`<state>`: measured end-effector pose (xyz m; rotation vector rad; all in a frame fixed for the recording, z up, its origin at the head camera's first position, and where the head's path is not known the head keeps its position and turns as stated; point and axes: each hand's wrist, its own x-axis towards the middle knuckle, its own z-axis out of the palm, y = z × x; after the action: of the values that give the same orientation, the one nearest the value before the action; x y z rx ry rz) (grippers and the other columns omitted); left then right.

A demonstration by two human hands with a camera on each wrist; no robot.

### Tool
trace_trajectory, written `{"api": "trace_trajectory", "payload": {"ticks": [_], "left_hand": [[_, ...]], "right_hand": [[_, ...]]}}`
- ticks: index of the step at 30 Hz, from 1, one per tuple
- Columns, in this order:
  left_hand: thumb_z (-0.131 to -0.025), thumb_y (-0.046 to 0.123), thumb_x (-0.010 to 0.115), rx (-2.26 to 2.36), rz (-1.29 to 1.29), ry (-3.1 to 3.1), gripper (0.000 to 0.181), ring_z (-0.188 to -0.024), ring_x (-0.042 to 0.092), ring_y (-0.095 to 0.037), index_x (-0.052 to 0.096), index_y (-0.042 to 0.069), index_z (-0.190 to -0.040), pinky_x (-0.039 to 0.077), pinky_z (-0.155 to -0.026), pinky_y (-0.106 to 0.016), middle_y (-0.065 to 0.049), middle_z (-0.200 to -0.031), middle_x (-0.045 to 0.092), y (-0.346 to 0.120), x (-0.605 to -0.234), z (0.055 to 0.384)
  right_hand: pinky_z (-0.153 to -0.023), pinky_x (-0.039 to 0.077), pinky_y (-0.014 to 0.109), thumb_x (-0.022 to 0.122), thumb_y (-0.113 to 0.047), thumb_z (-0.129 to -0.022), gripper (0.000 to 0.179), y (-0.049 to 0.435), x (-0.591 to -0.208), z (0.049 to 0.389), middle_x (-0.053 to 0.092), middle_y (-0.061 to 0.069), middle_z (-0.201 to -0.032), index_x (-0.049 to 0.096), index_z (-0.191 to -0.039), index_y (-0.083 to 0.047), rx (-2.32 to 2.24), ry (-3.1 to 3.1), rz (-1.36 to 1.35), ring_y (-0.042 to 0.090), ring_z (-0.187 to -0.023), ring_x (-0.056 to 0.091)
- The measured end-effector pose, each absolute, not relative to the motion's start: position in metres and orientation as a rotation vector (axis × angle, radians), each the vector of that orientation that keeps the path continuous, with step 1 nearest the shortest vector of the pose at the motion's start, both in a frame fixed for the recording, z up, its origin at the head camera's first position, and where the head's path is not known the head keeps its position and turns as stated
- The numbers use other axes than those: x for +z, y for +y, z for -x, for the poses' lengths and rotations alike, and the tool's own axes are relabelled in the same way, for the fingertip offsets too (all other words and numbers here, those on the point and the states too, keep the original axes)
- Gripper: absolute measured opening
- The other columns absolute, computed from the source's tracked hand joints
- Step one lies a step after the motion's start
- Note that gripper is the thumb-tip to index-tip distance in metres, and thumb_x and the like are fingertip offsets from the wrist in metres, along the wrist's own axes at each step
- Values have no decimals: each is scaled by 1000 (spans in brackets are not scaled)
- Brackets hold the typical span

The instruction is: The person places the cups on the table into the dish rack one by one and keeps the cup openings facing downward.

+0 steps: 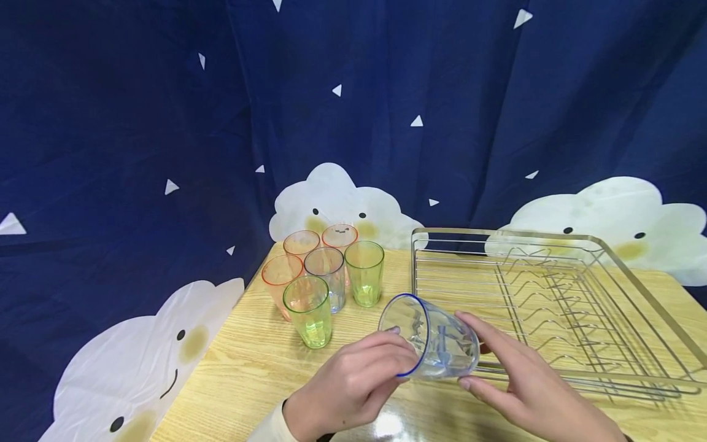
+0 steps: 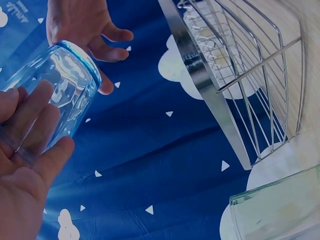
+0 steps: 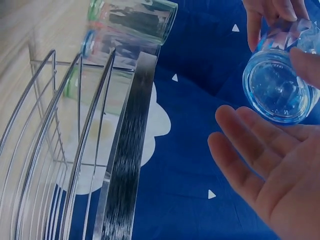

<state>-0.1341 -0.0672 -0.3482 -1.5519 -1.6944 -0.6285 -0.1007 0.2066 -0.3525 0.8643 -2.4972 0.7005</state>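
A clear tumbler with a blue rim (image 1: 444, 347) lies tilted on its side in the air above the front of the table, its mouth toward the left. My left hand (image 1: 356, 380) grips it at the rim, with fingers reaching into the mouth. At the base, my right hand (image 1: 533, 390) holds it between thumb and index finger, and the other fingers stretch out past it in the right wrist view. The round bottom of the tumbler (image 3: 275, 87) faces the right palm. Behind the left hand stands a green tumbler (image 1: 309, 316).
Several more tumblers stand grouped at the back left, among them an orange one (image 1: 278, 282), a bluish one (image 1: 334, 288) and another green one (image 1: 366, 276). A metal wire dish rack (image 1: 505, 233) covers the right side of the wooden table (image 1: 221, 380). Behind hangs a dark blue curtain (image 1: 375, 147).
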Motion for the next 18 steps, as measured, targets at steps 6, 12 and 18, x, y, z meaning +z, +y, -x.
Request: {"api": "trace_trajectory", "payload": {"ticks": [6, 12, 18], "left_hand": [[-97, 3, 56, -647, 1585, -1685, 12, -101, 69, -15, 68, 5, -99, 53, -103, -33, -1, -96, 72, -67, -348, 134], [-97, 6, 58, -651, 1590, -1665, 11, -103, 68, -16, 68, 5, -99, 52, -103, -28, 0, -96, 72, -66, -347, 136], [-95, 9, 61, -634, 1526, -1699, 9, -107, 68, -17, 70, 10, -97, 50, -103, -25, 4, -96, 74, -67, -350, 137]], "right_hand": [[-77, 54, 20, 86, -22, -76, 85, 208, -352, 101, 63, -10, -123, 42, -148, -20, 785, -2501, -885, -1, -97, 63], [-81, 47, 9, 88, -13, -70, 85, 209, -354, 102, 63, -9, -121, 46, -143, -13, 907, -2409, -928, 0, -94, 62], [-84, 45, 7, 88, -5, -67, 88, 207, -356, 101, 59, -11, -130, 46, -144, -8, 1002, -2350, -923, 0, -95, 61]]}}
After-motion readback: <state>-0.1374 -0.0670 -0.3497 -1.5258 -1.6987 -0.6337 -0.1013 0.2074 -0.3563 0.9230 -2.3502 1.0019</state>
